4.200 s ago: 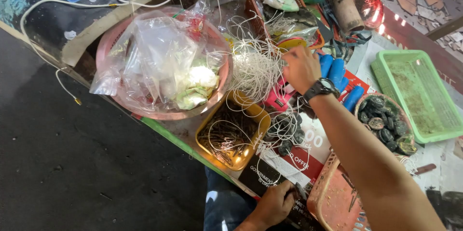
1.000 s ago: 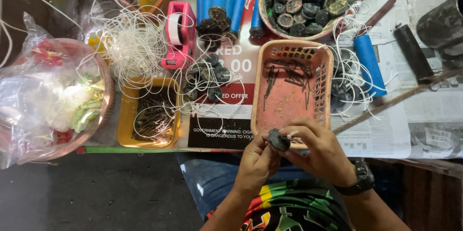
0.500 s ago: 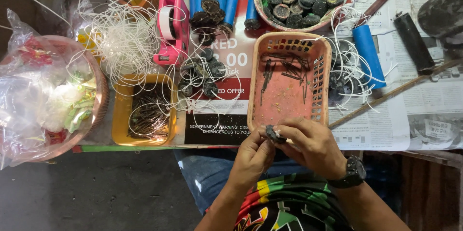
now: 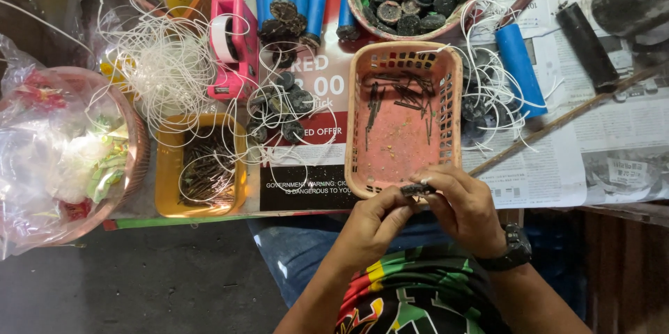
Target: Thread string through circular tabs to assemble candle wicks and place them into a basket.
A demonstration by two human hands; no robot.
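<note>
Two hands, left [image 4: 373, 222] and right [image 4: 465, 207], pinching one small dark disc [image 4: 417, 188] together, just below the orange basket [image 4: 446, 62].

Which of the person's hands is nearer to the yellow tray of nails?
Left. The left hand is right of the yellow tray, below the orange basket. The right hand is farther right, sharing the small dark disc.

Single head cam, looking almost straight down from above the seated person, close range. Both hands meet at bottom centre, at the near edge of the table [image 4: 557, 167]; its far side runs off the top. Lap fills the bottom. No second view to overlap.
</note>
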